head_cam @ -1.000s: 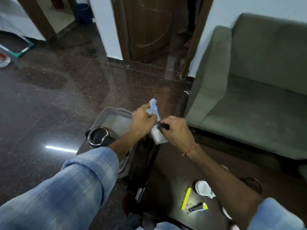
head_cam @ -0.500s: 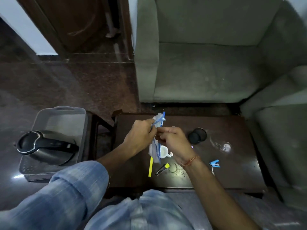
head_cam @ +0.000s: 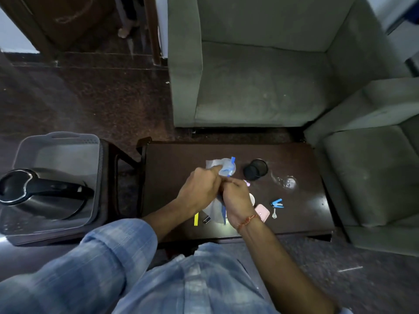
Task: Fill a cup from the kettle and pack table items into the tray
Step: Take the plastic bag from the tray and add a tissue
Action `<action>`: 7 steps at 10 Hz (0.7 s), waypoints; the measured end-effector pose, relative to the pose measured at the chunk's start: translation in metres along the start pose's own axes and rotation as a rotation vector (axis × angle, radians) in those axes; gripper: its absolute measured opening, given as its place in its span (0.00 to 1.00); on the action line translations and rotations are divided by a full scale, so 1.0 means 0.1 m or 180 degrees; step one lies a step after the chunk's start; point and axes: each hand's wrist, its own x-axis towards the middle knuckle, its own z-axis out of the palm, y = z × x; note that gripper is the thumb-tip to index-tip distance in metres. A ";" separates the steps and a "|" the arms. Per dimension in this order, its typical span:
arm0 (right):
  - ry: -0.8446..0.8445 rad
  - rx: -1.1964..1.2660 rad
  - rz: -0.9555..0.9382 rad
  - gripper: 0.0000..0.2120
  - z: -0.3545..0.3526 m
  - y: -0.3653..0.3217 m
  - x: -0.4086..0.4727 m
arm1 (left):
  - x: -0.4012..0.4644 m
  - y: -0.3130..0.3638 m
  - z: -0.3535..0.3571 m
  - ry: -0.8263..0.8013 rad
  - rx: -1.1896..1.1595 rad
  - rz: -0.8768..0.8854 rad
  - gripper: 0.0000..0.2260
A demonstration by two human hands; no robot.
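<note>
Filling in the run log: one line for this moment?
hands: left + right grip bag over table | kettle in tray | packing not done

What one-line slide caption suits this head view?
Both hands, left and right, grip a clear zip bag over the table; the kettle sits in the tray.

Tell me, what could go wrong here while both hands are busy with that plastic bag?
Both the left hand and the right hand grip the clear zip bag right above the white cup, so a forearm could knock it over. The pink phone lies beside that cup, where a spill might reach it. The keys are small and easily left behind when packing the tray, where the kettle already fills much of the room.
</note>
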 end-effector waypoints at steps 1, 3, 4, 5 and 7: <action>0.0172 -0.0171 -0.0075 0.19 0.06 0.08 0.00 | -0.07 0.05 -0.01 0.0046 0.0274 0.0204 0.17; 0.0311 -0.0167 0.0508 0.10 -0.05 0.13 0.00 | -0.20 0.22 -0.05 -0.0171 0.1200 0.0687 0.18; 0.0665 -0.0132 0.0640 0.17 -0.21 0.14 -0.10 | -0.33 0.42 0.04 -0.0069 0.1344 0.1160 0.16; 0.1012 -0.0691 0.0469 0.21 -0.08 0.17 -0.24 | -0.40 0.57 0.16 -0.0130 0.1471 0.1376 0.17; 0.3030 -0.1476 -0.1932 0.14 0.08 0.36 -0.50 | -0.50 0.66 0.24 -0.0265 0.1563 0.1879 0.19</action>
